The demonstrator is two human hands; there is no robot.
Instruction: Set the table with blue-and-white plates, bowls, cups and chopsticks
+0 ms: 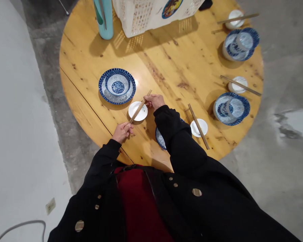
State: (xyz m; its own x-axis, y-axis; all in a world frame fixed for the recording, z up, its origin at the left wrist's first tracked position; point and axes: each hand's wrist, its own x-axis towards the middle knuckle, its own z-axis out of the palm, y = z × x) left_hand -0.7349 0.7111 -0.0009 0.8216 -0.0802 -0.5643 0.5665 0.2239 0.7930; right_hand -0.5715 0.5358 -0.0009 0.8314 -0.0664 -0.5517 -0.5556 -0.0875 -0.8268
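My left hand (121, 132) grips the lower end of a pair of wooden chopsticks (140, 106), and my right hand (154, 101) pinches them nearer the upper end. The chopsticks slant across a small white saucer (136, 111) without touching it, as far as I can tell. Left of that saucer lies a blue-and-white plate (117, 98) with a matching bowl (117, 84) on it. My right sleeve hides most of another blue-rimmed plate (160, 138). To its right, a second chopstick pair (198, 126) rests across a white saucer (203, 126).
The round wooden table (166, 57) holds further blue-and-white dish sets, saucers and chopsticks along its right side. A teal bottle (103, 20) and a white plastic basket (143, 13) stand at the far edge. Concrete floor surrounds the table; a wall and cable lie left.
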